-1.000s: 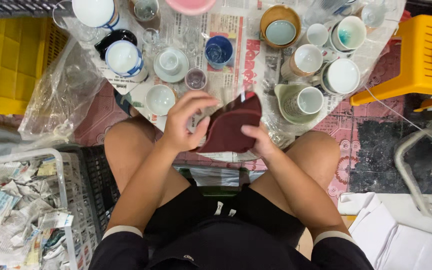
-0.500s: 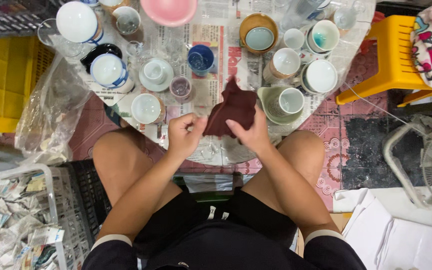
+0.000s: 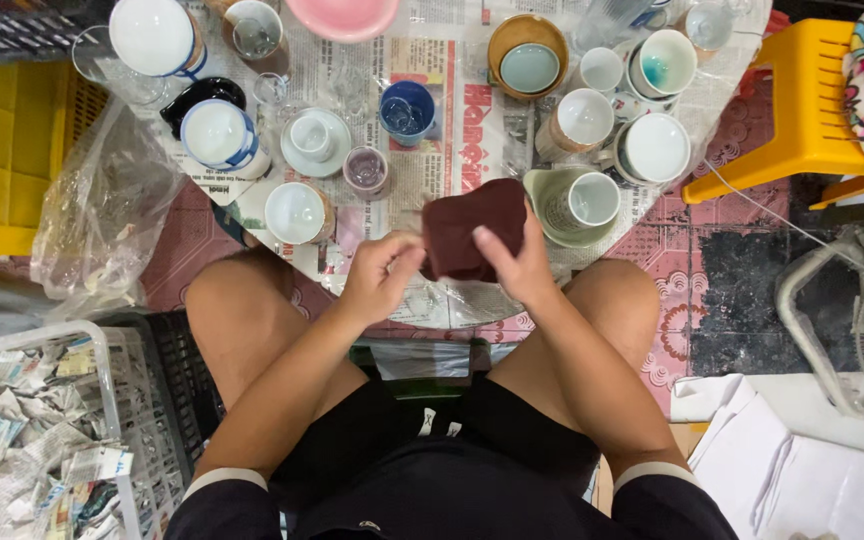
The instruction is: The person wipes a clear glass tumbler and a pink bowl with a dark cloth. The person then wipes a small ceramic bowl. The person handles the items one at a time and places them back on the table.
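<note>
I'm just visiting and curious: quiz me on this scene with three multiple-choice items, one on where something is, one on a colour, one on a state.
1. Where is the yellow stool?
A. At the right of the picture, beside the newspaper-covered surface
B. On the person's lap
C. Inside the wire basket at lower left

2. What colour is the cloth between the hands?
A. Bright green
B. Dark maroon
C. White

3. What is the right hand doing?
A. Resting flat on a knee
B. Lifting a blue cup
C. Gripping the cloth, thumb over its front

Answers:
1 A, the stool stands on the tiled floor at the right edge of the cups.
2 B, the cloth is a deep reddish brown.
3 C, the right hand pinches the cloth while the left hand sits curled at its left edge.
</note>
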